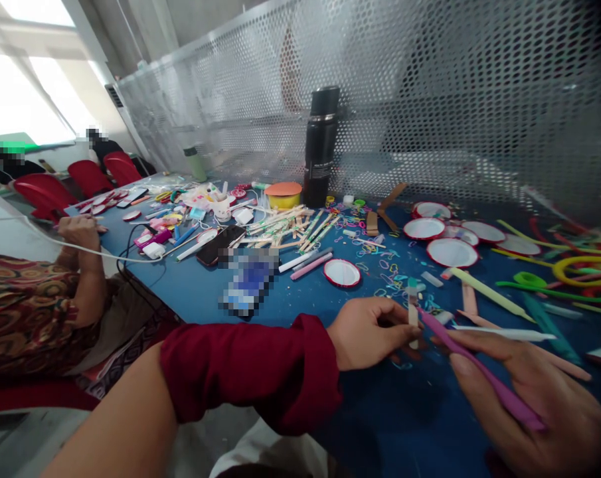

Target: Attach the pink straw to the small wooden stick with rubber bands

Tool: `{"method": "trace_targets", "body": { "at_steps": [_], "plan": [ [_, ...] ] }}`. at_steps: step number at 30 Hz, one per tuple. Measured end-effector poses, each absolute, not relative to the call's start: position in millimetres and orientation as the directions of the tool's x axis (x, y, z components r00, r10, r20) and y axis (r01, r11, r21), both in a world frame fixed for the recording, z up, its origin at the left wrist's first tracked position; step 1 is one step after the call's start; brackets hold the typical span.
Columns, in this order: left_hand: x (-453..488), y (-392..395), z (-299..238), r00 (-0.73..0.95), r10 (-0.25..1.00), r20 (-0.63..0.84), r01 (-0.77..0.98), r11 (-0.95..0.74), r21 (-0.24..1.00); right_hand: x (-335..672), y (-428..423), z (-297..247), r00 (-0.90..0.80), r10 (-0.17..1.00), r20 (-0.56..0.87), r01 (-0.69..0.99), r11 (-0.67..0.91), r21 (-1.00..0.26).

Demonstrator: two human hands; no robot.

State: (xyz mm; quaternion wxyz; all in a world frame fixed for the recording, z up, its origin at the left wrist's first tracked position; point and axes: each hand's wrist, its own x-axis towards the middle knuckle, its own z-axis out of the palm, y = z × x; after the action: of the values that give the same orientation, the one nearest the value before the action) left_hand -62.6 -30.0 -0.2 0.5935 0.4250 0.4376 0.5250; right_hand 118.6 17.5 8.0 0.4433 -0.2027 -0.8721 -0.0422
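Observation:
My left hand (367, 332) pinches a short, flat wooden stick (412, 318) between thumb and fingers. The stick is upright and has a greenish patch near its top. In my right hand (524, 392) is a purple pen-like tool (484, 375), slanted so that its thin tip meets the stick or lies just beside it; I cannot tell which. Small coloured loops (392, 269) are scattered on the blue table (195, 292) behind my left hand. A pale yellow marker-like tube (494, 297) lies beyond my right hand.
A black bottle (322, 149) stands against the perforated metal screen (429, 86). Red-rimmed white lids (452, 253), wooden sticks (280, 226) and phones (221, 245) cover the table. Coloured pipe-like strips (579, 265) lie at right. Another person's hands (81, 229) rest near the left edge.

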Motion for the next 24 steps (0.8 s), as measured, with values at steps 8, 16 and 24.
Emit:
{"method": "trace_targets", "body": {
  "at_steps": [8, 16, 24],
  "plan": [
    [-63.4, -30.7, 2.7, 0.070, 0.994, -0.088, -0.250, 0.103, 0.963, 118.1, 17.8, 9.2, -0.532, 0.318, 0.785, 0.385, 0.916, -0.111],
    [-63.3, -31.3, 4.5, 0.070, 0.991, -0.115, -0.252, 0.129, 0.959, 115.6, 14.9, 12.1, -0.515, 0.315, 0.797, 0.392, 0.914, -0.108],
    [-63.1, -31.1, 4.9, 0.064, 0.989, -0.133, -0.227, 0.144, 0.963, 115.4, 14.9, 12.8, -0.527, 0.307, 0.792, 0.363, 0.924, -0.117]
  ]
}}
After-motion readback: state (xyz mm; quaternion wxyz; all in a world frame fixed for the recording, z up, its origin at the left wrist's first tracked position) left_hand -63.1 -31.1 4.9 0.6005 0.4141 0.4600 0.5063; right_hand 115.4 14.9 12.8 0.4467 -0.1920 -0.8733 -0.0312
